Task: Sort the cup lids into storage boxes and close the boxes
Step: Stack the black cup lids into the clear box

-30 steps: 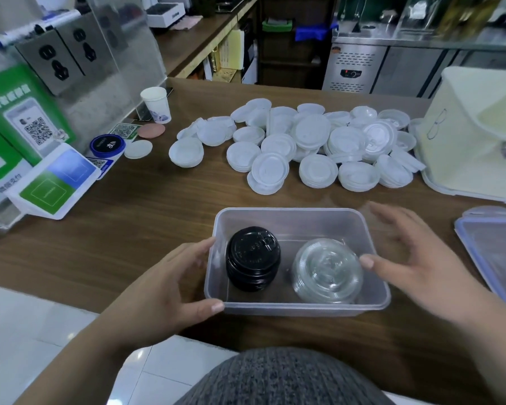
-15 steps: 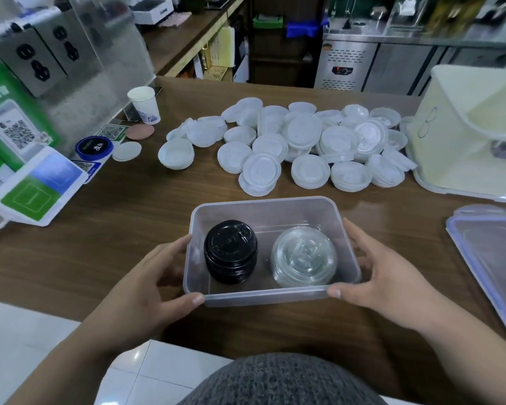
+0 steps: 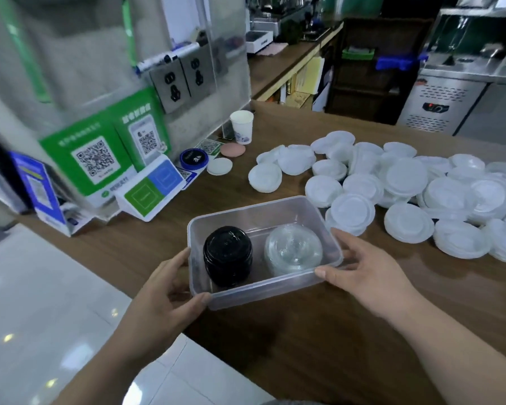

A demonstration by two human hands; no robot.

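Both hands curled onto clear box (image 3: 263, 290), left hand (image 3: 167, 296) clasping near corner, right hand (image 3: 362, 273) gripping right end

Both forearms are bare, without sleeves, watch or rings, down to the left hand (image 3: 161, 299) and right hand (image 3: 371, 276).

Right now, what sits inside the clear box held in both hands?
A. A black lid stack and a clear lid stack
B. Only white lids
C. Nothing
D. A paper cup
A: the clear box holds a black lid stack beside a clear lid stack.
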